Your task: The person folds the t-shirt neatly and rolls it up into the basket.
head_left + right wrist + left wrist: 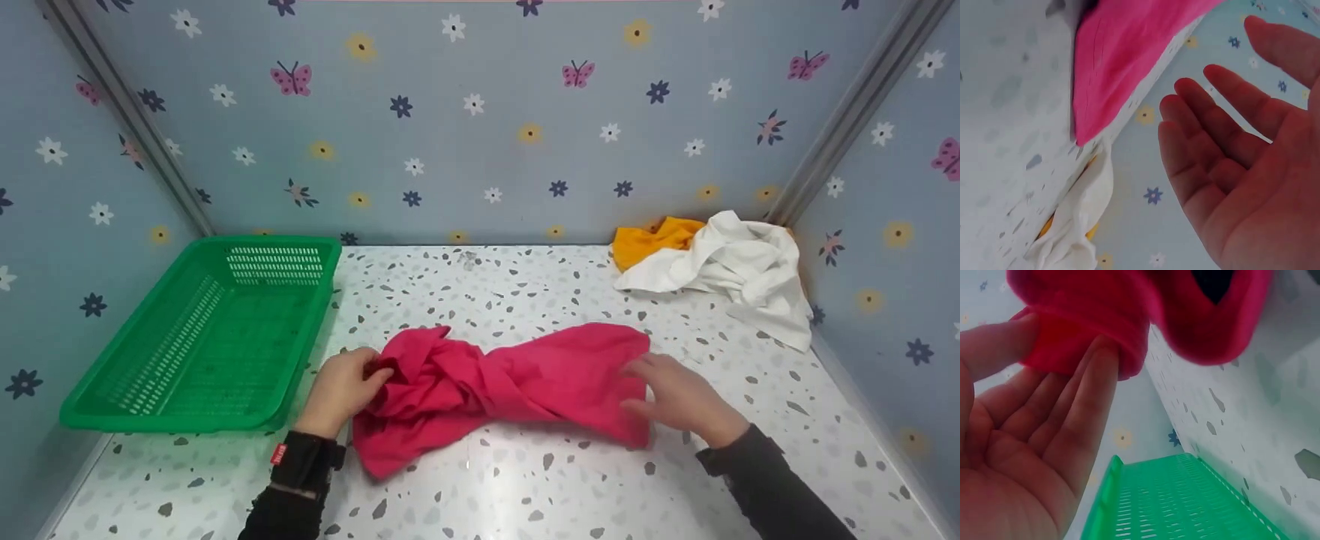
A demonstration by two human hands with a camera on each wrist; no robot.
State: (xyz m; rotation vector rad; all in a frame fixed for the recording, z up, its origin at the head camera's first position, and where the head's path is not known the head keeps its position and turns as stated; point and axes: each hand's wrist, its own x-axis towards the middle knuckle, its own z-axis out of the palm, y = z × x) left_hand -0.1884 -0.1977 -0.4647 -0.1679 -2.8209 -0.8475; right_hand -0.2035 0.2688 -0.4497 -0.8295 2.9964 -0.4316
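Observation:
A crumpled pink cloth (517, 382), twisted near its middle, lies across the speckled table. At its left end my left hand (347, 386) pinches a fold. The left wrist view shows the thumb and fingers (1103, 374) on either side of that fold of the pink cloth (1089, 304). By the cloth's right end is my right hand (686, 394), its fingers loosely bent. The right wrist view has nothing in the right hand (1241, 163), with the palm showing and the pink cloth (1117, 67) apart from the fingers.
A green plastic basket (300, 375) with slotted sides stands on the left. In the back right corner a white cloth (750, 262) lies bunched up against an orange cloth (652, 240). Flower-patterned walls (480, 150) enclose the table (465, 285) at the back and both sides.

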